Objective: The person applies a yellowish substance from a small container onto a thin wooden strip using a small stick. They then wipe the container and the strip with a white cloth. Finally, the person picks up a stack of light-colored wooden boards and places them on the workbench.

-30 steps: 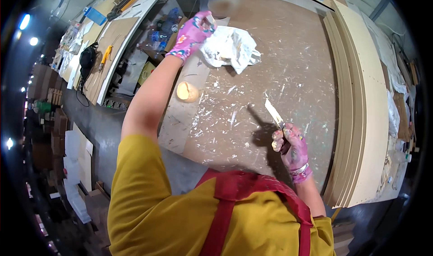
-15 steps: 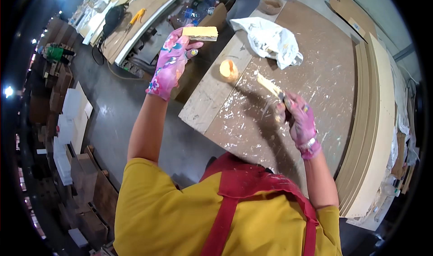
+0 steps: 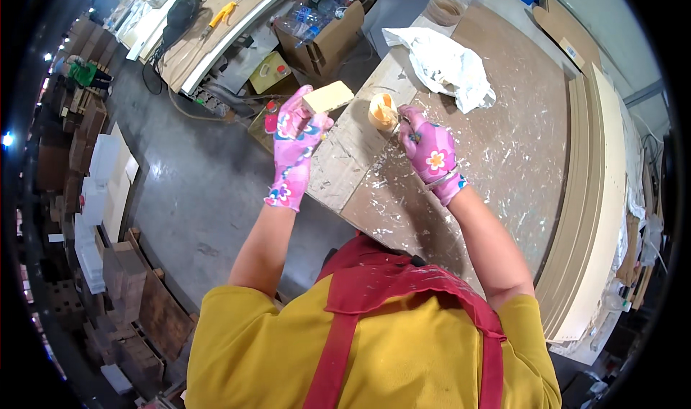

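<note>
In my left hand point(image 3: 299, 135), gloved in pink floral fabric, is a small pale-yellow rectangular block point(image 3: 328, 98). It is pinched between thumb and fingers, just off the bench's left edge. My right hand point(image 3: 427, 141), in a matching glove, is closed around a brush, its handle mostly hidden by the fingers. The brush's tip reaches into a small round cup point(image 3: 381, 119) with cream-orange paste inside. The cup stands upright on the workbench point(image 3: 497, 150), whose brown top is speckled with white and cream drips.
A crumpled white plastic bag point(image 3: 448, 67) lies beyond the cup. Long stacked boards point(image 3: 586, 207) line the bench's right side. To the left, a second table point(image 3: 237, 9) holds a yellow-handled tool point(image 3: 220, 16); near it are a cardboard box point(image 3: 327, 49) of bottles and a yellow canister point(image 3: 270, 72).
My right hand has moved left and away from me, bringing the brush from over the bench into the cup. My left hand has come nearer to the cup with the block, now tilted.
</note>
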Demonstrator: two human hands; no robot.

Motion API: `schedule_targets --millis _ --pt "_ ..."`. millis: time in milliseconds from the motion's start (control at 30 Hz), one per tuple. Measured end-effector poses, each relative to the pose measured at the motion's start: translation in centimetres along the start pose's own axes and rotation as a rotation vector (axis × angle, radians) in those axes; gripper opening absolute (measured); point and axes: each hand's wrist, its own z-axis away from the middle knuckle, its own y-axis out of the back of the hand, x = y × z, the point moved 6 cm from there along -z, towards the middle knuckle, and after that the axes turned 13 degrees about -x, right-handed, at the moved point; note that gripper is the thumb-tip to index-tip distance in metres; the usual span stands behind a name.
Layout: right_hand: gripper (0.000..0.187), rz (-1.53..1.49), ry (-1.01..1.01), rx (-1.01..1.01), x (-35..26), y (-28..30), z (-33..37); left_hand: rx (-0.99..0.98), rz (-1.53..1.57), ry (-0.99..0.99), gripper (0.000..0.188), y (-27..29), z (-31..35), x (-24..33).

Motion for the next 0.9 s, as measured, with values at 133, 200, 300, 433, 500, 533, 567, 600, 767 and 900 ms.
schedule_targets --millis 133,200,300,433,500,533,567,600,767,900 --pt "0.028 0.031 -0.003 -0.055 -0.2 -0.8 -0.4 -0.034 -0.01 -0.061 0.051 -1.1 -0.4 -0.4" --pt "0.033 -0.007 -0.034 -0.077 -0.3 -0.7 -0.5 -0.044 -0.043 -0.07 0.052 -1.4 -0.7 -0.7" --pt "0.039 -0.17 -0.04 -0.065 -0.4 -0.1 -0.3 -0.065 -0.03 -0.061 0.054 -1.9 -1.4 -1.6" --pt "0.045 -0.349 -0.04 -0.036 -0.4 1.1 0.7 -0.107 -0.058 -0.109 0.054 -3.3 -1.9 -1.4" --pt "0.043 -0.487 -0.072 -0.019 -0.3 1.7 1.6 -0.102 -0.036 -0.08 0.055 -3.8 -1.9 -1.5" --pt "0.043 -0.558 -0.088 -0.01 -0.2 1.8 1.9 -0.122 -0.047 -0.078 0.056 -4.3 -1.9 -1.3" --pt "0.041 -0.873 -0.147 -0.033 1.0 0.7 2.3 -0.143 -0.058 -0.076 0.057 -4.9 -1.8 -1.0" --pt "0.04 -1.096 -0.219 -0.075 1.1 0.3 2.8 -0.169 -0.062 -0.071 0.057 -5.7 -1.5 -0.8" --pt "0.037 -1.782 -0.365 -0.083 -0.9 -1.8 4.4 -0.157 0.223 0.005 0.05 -10.4 1.5 -2.0" --pt "0.027 -1.856 -0.274 -0.024 0.2 -1.4 5.6 -0.097 0.451 0.194 0.042 -12.7 4.1 -4.7"
